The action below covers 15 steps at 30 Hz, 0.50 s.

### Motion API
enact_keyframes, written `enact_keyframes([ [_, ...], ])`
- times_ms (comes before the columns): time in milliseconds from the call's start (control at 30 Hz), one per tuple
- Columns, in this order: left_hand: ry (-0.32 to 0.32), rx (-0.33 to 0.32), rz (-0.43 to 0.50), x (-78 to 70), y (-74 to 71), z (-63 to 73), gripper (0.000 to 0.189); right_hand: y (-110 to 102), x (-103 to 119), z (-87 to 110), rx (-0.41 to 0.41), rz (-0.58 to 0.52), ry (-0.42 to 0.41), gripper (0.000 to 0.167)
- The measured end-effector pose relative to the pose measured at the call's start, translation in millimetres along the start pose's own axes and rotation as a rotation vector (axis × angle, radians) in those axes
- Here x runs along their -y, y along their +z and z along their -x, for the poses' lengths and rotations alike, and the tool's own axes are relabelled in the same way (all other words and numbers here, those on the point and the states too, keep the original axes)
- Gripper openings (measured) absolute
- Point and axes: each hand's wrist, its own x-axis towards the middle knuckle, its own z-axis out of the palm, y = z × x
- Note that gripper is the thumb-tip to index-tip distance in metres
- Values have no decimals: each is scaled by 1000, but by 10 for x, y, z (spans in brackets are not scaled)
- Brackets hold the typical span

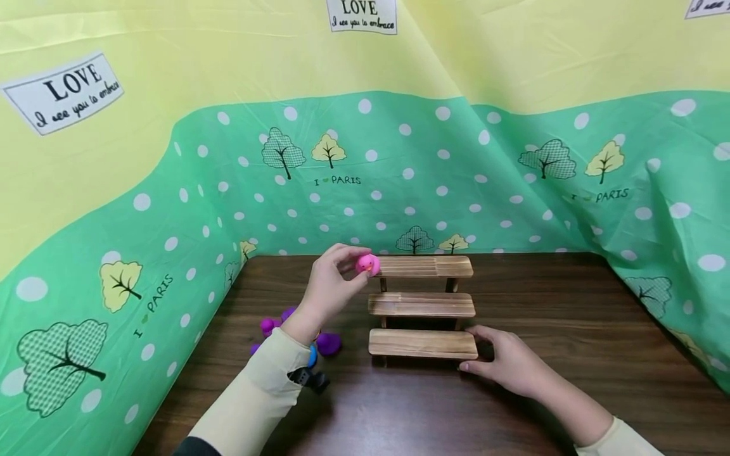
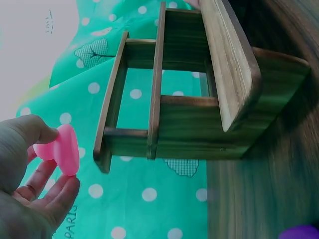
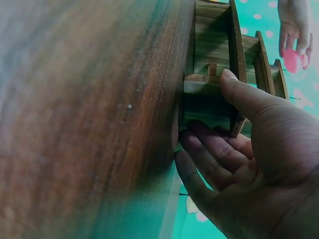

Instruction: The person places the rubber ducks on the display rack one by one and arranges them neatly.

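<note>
My left hand pinches a small pink rubber duck between thumb and fingers. The duck is at the left end of the top step of a three-tier wooden display stand. In the left wrist view, the duck appears apart from the stand. Around the right end of the lowest step, my right hand holds the stand, thumb at the front edge and fingers behind. The right wrist view shows the thumb against the step's edge, with part of the grip hidden.
Several small purple, magenta and blue toys, one a purple toy, lie left of the stand, partly hidden by my left forearm. The dark wooden table meets a green and yellow printed cloth at the back and sides.
</note>
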Motion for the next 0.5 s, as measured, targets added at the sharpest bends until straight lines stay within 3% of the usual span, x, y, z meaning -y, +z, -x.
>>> enact_keyframes([
  [300,9,57,34,-92,229,-177,37,9,6,4,-4,-3,0,71],
  [500,11,104,2,-186,425,-297,35,8,7,8,-5,5,8,73],
])
